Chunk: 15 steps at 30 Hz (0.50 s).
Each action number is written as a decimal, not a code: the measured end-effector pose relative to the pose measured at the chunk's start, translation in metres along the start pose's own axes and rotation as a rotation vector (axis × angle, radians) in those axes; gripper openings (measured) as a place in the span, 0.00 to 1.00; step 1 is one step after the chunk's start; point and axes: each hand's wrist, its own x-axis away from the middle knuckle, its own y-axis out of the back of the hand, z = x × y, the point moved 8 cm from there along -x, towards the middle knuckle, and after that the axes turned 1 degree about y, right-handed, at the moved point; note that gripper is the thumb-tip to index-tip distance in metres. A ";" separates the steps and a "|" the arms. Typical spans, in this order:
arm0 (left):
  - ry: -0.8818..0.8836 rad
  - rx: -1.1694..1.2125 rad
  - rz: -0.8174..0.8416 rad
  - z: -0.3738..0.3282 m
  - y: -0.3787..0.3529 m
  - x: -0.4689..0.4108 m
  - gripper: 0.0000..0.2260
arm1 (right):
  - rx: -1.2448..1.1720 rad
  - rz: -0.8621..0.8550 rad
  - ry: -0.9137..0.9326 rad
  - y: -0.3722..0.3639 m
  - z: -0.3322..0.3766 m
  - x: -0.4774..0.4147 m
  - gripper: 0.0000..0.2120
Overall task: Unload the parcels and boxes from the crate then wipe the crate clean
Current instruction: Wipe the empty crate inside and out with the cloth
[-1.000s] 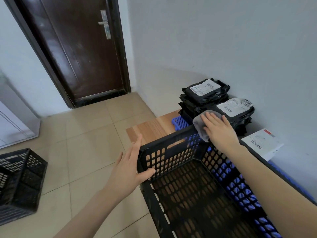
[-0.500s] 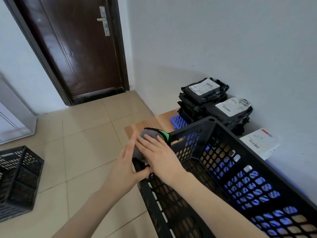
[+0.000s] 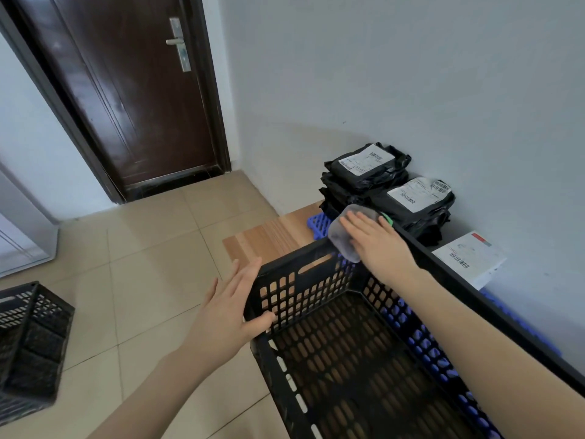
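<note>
- A second black crate stands on the tiled floor, well to the left of the desk and apart from it.
- A dark brown door with a metal handle is shut in the far wall, beyond the floor.
- My left grip is released. The fingers are straight and point away from me, and the palm lies flat against the outside of the crate's far-left corner. The thumb lies over the rim there.
- The crate, black and slotted, sits on the wooden desk at its left edge. Wood shows through the slots in its base.
- A grey cloth with a green trim is draped over the crate's far-right corner.
- My right grip is released too. It lies flat on the cloth with straight fingers and presses it onto the rim.
- A blue grid mat lies on the desk just behind the crate. More blue shows through the crate's right wall.
- Two stacks of black parcels with white labels stand side by side at the desk's far edge, against the pale wall. They are outside the crate.
- A flat white parcel lies nearer me along the wall side of the desk, just beside the crate's right rim.
</note>
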 end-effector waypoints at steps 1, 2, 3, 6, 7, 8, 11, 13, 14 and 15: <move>-0.013 -0.028 0.012 0.000 0.000 -0.002 0.38 | 0.026 -0.005 -0.028 0.000 -0.013 0.001 0.29; -0.025 -0.052 0.025 -0.001 0.000 -0.003 0.38 | 0.055 -0.010 -0.057 -0.001 -0.025 0.002 0.29; -0.034 -0.070 0.039 -0.001 0.000 -0.005 0.38 | 0.085 -0.006 -0.085 -0.002 -0.036 0.004 0.29; -0.043 -0.101 0.074 -0.001 0.001 -0.007 0.38 | 0.119 0.031 -0.151 -0.007 -0.055 0.010 0.30; -0.042 -0.099 0.073 -0.002 0.002 -0.008 0.39 | 0.107 0.029 -0.172 -0.007 -0.058 0.015 0.30; -0.036 -0.092 0.070 -0.002 0.004 -0.009 0.40 | 0.083 0.012 -0.190 -0.006 -0.058 0.021 0.28; -0.057 -0.074 0.089 -0.006 0.007 -0.018 0.42 | 0.036 -0.065 -0.248 0.006 -0.062 0.053 0.26; -0.112 -0.066 0.127 -0.011 0.007 -0.026 0.44 | 0.024 -0.113 -0.266 0.015 -0.063 0.080 0.25; -0.149 -0.061 0.141 -0.015 0.006 -0.030 0.44 | 0.020 -0.122 -0.269 0.020 -0.064 0.094 0.25; -0.186 -0.062 0.148 -0.020 0.005 -0.034 0.44 | 0.017 -0.122 -0.277 0.025 -0.065 0.108 0.26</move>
